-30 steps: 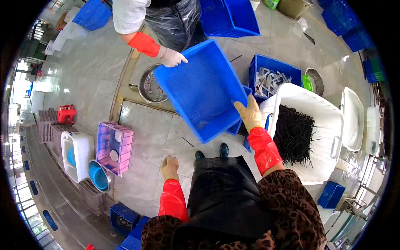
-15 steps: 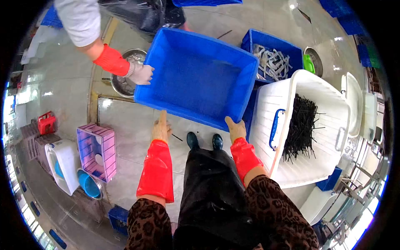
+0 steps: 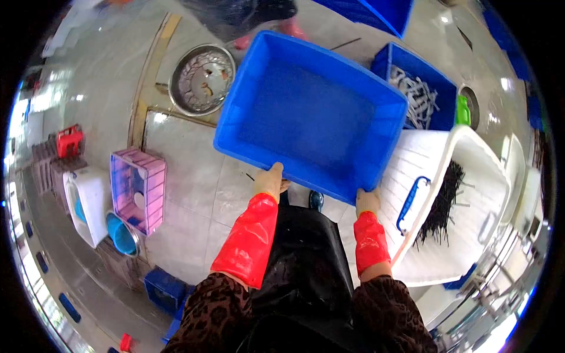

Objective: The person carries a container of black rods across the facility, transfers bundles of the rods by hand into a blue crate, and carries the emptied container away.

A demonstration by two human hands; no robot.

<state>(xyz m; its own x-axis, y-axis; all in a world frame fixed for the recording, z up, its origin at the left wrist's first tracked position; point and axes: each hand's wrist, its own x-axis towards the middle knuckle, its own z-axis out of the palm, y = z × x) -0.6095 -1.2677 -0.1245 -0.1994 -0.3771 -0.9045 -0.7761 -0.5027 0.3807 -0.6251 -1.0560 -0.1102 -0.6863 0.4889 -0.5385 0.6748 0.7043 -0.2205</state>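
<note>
A large blue plastic crate [image 3: 309, 109] is held in front of me with its inside facing up; only its bare blue bottom shows. My left hand [image 3: 270, 181], in a pale glove with a red sleeve cover, is closed on the near rim. My right hand [image 3: 368, 202], gloved the same way, grips the rim at the near right corner. The fingertips of both hands are partly hidden by the crate wall. Right beside my right hand stands a big white tub [image 3: 406, 259] holding a heap of thin black strips [image 3: 440, 209].
A round metal basin [image 3: 203, 79] with wet contents lies on the floor at left. Behind the tub, a smaller blue crate [image 3: 382, 62] holds white strips [image 3: 416, 100]. A pink crate [image 3: 154, 197] stands far left. A person in a dark apron [image 3: 235, 17] is at the top.
The blue crate and both my hands have shifted right in view. The other person's gloved hand has let go of the crate's left side and left the view.
</note>
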